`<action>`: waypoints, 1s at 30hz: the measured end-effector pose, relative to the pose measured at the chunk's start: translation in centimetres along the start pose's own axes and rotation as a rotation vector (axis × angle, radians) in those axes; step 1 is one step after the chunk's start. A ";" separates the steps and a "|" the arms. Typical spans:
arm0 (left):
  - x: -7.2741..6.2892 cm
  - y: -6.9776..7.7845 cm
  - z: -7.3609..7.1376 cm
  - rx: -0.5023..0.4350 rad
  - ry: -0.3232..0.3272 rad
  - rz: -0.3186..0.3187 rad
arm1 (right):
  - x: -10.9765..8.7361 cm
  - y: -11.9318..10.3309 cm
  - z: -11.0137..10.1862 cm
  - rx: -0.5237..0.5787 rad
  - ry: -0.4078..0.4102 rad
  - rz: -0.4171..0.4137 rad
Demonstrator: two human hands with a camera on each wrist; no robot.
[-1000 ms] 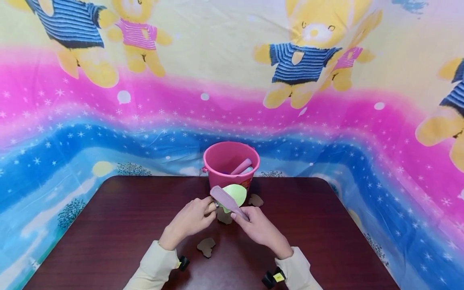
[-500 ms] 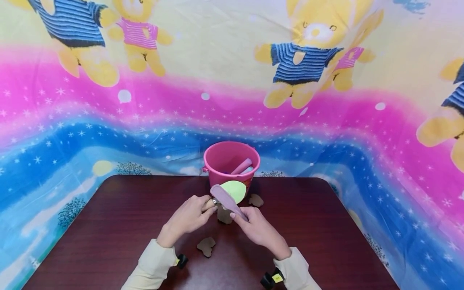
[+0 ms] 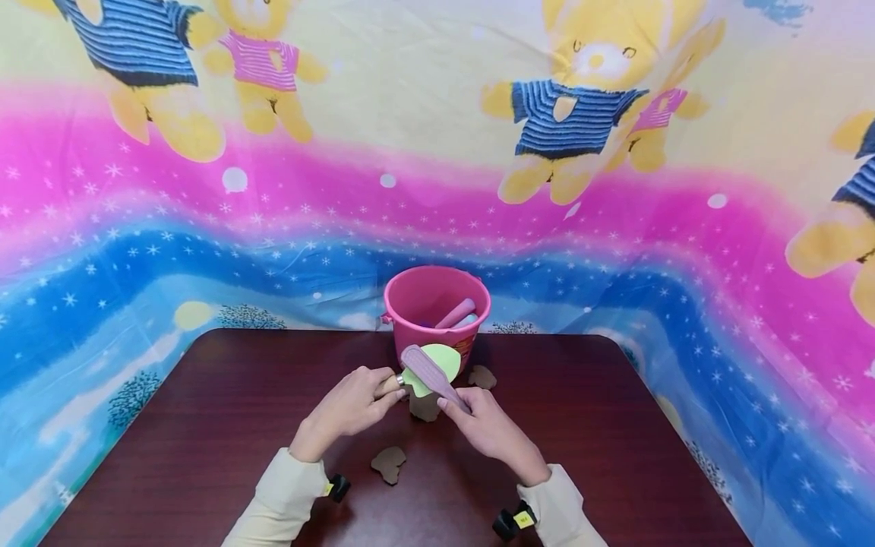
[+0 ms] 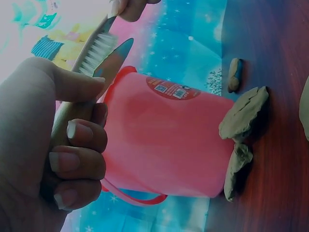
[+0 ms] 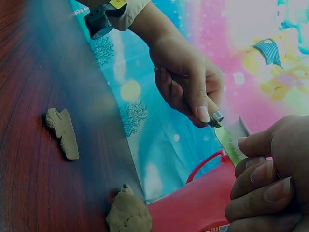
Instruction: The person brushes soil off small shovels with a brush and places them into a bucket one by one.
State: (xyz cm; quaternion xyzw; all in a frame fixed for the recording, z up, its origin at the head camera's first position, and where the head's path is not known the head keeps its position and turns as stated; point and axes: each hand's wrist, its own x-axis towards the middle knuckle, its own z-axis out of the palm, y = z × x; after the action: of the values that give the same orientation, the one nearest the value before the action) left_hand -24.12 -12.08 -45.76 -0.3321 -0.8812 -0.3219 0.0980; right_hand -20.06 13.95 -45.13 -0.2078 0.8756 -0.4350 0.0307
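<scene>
My left hand [image 3: 350, 403] grips the wooden handle of a small trowel [image 3: 447, 358] with a light green blade. In my right hand [image 3: 487, 427] is a purple brush [image 3: 425, 369], held by its narrow end. The brush head lies across the trowel blade in the head view. White bristles [image 4: 99, 53] face the blade in the left wrist view; whether they touch it I cannot tell. My right fingers partly cover the blade in the right wrist view. Below the tools, a lump of brown clay [image 3: 424, 409] rests on the table.
A pink bucket [image 3: 410, 340] stands at the table's back edge, with a purple handle [image 3: 456, 313] and other items inside. More clay pieces lie nearby: one flat piece [image 3: 390, 464] in front, another piece [image 3: 482, 377] right of the bucket. A bear-print cloth [image 3: 307, 213] hangs behind.
My left hand has drawn slightly left, and the trowel blade has shifted and tilted under the brush. The right hand and brush have barely moved.
</scene>
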 end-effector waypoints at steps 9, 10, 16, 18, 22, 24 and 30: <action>-0.1 -0.4 -0.8 -0.050 -0.019 -0.001 | 0.1 0.7 -0.6 0.011 0.054 0.050; -0.2 -0.4 -0.9 -0.059 -0.023 -0.008 | 0.1 0.8 -0.7 0.009 0.064 0.055; -0.3 -0.8 -1.4 -0.082 -0.040 -0.017 | 0.1 1.7 -1.3 0.019 0.092 0.079; -0.3 -0.8 -1.5 -0.084 -0.043 -0.015 | 0.1 1.8 -1.5 0.025 0.097 0.075; -0.4 -0.7 -1.6 -0.083 -0.049 -0.029 | 0.1 2.1 -1.8 0.037 0.102 0.076; -0.4 -0.6 -1.7 -0.078 -0.049 -0.035 | 0.1 2.2 -2.0 0.044 0.103 0.078; -0.5 -0.8 -2.0 -0.077 -0.041 -0.032 | 0.2 2.5 -2.5 0.046 0.110 0.095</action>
State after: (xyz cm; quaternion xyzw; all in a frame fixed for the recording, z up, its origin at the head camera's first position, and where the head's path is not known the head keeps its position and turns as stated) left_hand -24.30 -14.06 -44.79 -0.3278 -0.8753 -0.3501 0.0621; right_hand -21.72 17.08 -45.48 -0.1409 0.8747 -0.4637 0.0079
